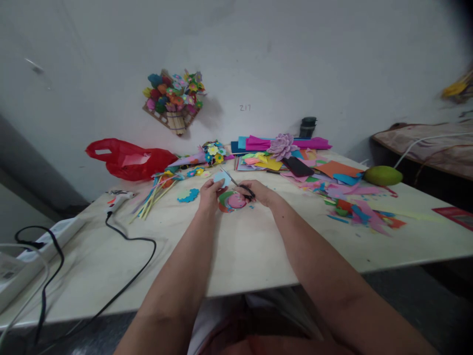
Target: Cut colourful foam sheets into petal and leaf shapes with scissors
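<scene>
Between the fingers of my left hand [210, 194] is a small light blue paper piece [222, 178], held above the table. My right hand [258, 192] is closed on the dark handles of scissors [247, 192], whose blades point up and left at the edge of the blue piece. Under both hands, a round stack of coloured pieces [235, 200], pink, green and orange, lies on the table. A scalloped blue piece [188, 195] rests left of my left hand.
A glue gun [120, 198] with a black cable lies left, near a power strip [62, 234]. Behind are a red bag [136, 160] and paper flowers [214, 152]. Paper scraps [369, 217], a dark phone [297, 166] and a green fruit [383, 175] are on the right.
</scene>
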Demonstrator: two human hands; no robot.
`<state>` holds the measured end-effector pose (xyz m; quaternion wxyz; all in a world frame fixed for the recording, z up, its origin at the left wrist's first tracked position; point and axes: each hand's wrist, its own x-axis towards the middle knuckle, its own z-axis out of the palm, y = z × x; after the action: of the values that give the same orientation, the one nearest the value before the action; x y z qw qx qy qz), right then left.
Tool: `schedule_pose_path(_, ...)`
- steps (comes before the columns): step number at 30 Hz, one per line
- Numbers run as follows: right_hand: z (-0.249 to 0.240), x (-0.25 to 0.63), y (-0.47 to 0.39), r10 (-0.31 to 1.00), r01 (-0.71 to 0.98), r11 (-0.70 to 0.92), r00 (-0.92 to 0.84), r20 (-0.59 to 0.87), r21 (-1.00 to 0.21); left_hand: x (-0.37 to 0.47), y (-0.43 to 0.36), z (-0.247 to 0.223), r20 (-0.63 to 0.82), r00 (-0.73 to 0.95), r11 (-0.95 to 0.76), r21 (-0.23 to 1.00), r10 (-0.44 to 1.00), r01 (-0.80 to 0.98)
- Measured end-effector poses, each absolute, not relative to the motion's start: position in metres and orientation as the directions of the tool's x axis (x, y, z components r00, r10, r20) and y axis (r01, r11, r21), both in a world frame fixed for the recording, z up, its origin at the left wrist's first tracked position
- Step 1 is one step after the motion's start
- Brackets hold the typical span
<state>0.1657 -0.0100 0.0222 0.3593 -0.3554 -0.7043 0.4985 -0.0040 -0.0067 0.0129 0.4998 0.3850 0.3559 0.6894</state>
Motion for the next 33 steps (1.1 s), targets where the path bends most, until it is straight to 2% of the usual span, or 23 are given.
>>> schedule_pose_path(5,0.024,0.168,-0.012,0.846,0.151,0.249,-0.516,0.139,-0.957,-0.007,-0.006,0.012,0.164,-0.183,-0.227,0.883,0.969,-0.41)
schedule_pose_path(16,0.029,0.17,-0.015,0.863,0.138,0.133,-0.503,0.047,-0.981,-0.008,-0.007,0.013,0.164,-0.158,-0.218,0.875,0.974,-0.432)
schedule_pose_path(24,0.029,0.169,-0.015,0.872,0.173,0.164,-0.486,0.06,-0.971,-0.009,-0.007,0.013,0.155,-0.164,-0.212,0.876,0.974,-0.433)
schedule_pose_path(33,0.02,0.165,-0.009,0.878,0.138,0.2,-0.465,0.115,-0.97,-0.001,-0.011,0.016,0.138,-0.174,-0.205,0.859,0.975,-0.469)
